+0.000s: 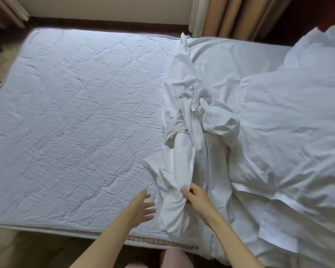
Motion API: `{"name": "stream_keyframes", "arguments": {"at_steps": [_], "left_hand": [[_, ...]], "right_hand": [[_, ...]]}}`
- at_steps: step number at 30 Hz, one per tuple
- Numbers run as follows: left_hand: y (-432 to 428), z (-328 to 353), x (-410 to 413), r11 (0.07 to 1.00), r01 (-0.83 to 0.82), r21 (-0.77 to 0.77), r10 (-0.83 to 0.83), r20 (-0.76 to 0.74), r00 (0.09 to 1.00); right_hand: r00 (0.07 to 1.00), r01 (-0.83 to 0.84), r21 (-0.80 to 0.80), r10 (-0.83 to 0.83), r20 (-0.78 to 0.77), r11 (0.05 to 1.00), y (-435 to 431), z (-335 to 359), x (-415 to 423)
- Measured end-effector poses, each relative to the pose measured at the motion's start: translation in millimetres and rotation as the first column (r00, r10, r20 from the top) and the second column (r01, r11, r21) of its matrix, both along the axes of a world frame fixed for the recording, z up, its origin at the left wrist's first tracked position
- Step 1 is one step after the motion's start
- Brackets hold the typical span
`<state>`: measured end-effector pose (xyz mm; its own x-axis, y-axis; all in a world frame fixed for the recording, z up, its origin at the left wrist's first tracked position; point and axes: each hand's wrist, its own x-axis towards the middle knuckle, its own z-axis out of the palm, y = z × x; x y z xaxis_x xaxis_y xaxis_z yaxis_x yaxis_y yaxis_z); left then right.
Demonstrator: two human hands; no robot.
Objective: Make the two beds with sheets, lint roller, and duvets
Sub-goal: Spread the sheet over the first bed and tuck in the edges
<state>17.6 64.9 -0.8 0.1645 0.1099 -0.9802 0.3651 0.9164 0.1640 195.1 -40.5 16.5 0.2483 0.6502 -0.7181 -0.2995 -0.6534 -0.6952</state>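
The sheet (179,171) lies in a crumpled, twisted bundle across the middle of the bed (112,232), running from the far edge to the near edge, and it is not spread at all. The right hand (196,197) has it at the near end: its grip is clamped on a fold of the cloth, thumb on one side and fingers on the other. The left hand (143,206) is just beside the bundle, on its left. Its grip is apart, with the fingers spread, and it holds nothing. I cannot tell if it touches the bed under it.

To the left of the sheet the quilted mattress pad (75,113) is bare and a little wrinkled. To the right lies a big heap of white bedding (288,122); it may be the duvet, but I cannot say for sure. Behind the bed hang beige curtains (240,16).

I judge the step in hand is opening the sheet over this first bed, so the task is near its beginning. The next move probably needs the left hand to take a second edge of the bundle. Then both hands must find a straight hem and pull the cloth leftward over the bare pad. The twist in the middle could hold the cloth back.
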Motion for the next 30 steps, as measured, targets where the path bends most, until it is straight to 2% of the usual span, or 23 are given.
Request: {"name": "stream_keyframes", "arguments": {"at_steps": [2, 3, 6, 7, 8, 9, 13, 16, 18, 22, 26, 30], "left_hand": [[4.3, 6.1, 13.7, 0.969, -0.21, -0.131, 0.228, 0.143, 0.963], [10.9, 10.2, 21.5, 0.948, -0.262, -0.181, 0.295, 0.19, 0.936], [37.5, 15.4, 41.0, 0.902, -0.383, -0.2, 0.425, 0.246, 0.871], [50.5, 18.9, 44.4, 0.895, -0.411, -0.17, 0.441, 0.209, 0.873], [61.6, 25.2, 45.1, 0.898, -0.41, -0.16, 0.439, 0.273, 0.856], [73.7, 31.8, 41.4, 0.906, -0.414, -0.084, 0.419, 0.305, 0.855], [131.8, 54.7, -6.0, 0.904, -0.389, 0.176, 0.316, 0.335, 0.887], [176.0, 67.9, -66.3, 0.877, -0.398, 0.268, 0.277, 0.395, 0.876], [199.8, 71.1, -111.6, 0.892, -0.335, 0.303, 0.196, 0.409, 0.891], [248.3, 72.4, -216.1, 0.896, -0.146, 0.42, 0.003, 0.322, 0.947], [304.7, 88.2, -326.3, 0.867, -0.174, 0.467, 0.033, 0.294, 0.955], [349.6, 102.2, -427.0, 0.834, -0.226, 0.503, 0.086, 0.287, 0.954]], "right_hand": [[0.998, -0.048, 0.058, 0.051, -0.036, 0.997, 2.5, 33.7, -4.9], [0.995, -0.087, 0.077, 0.09, -0.039, 0.993, 3.7, 47.9, -9.1], [0.985, -0.161, 0.094, 0.165, -0.042, 0.983, 5.0, 67.4, -29.6], [0.984, -0.171, 0.084, 0.175, -0.036, 0.982, 3.9, 69.7, -38.1], [0.984, -0.175, 0.07, 0.177, -0.023, 0.982, 2.7, 71.7, -46.5], [0.986, -0.168, 0.05, 0.168, -0.002, 0.985, 1.8, 72.8, -54.6], [0.99, -0.087, -0.08, 0.095, 0.107, 0.993, 9.3, 71.0, -89.9], [0.967, -0.054, -0.143, 0.088, 0.239, 0.988, 36.1, 68.5, -127.9], [0.943, -0.029, -0.143, 0.074, 0.323, 0.989, 60.6, 69.9, -160.3], [0.878, 0.044, -0.199, 0.057, 0.475, 0.979, 106.0, 54.2, -240.8], [0.891, 0.044, -0.25, 0.075, 0.448, 0.967, 135.8, 49.2, -342.8], [0.934, -0.037, -0.34, 0.154, 0.322, 0.94, 137.9, 60.8, -429.3]]}}
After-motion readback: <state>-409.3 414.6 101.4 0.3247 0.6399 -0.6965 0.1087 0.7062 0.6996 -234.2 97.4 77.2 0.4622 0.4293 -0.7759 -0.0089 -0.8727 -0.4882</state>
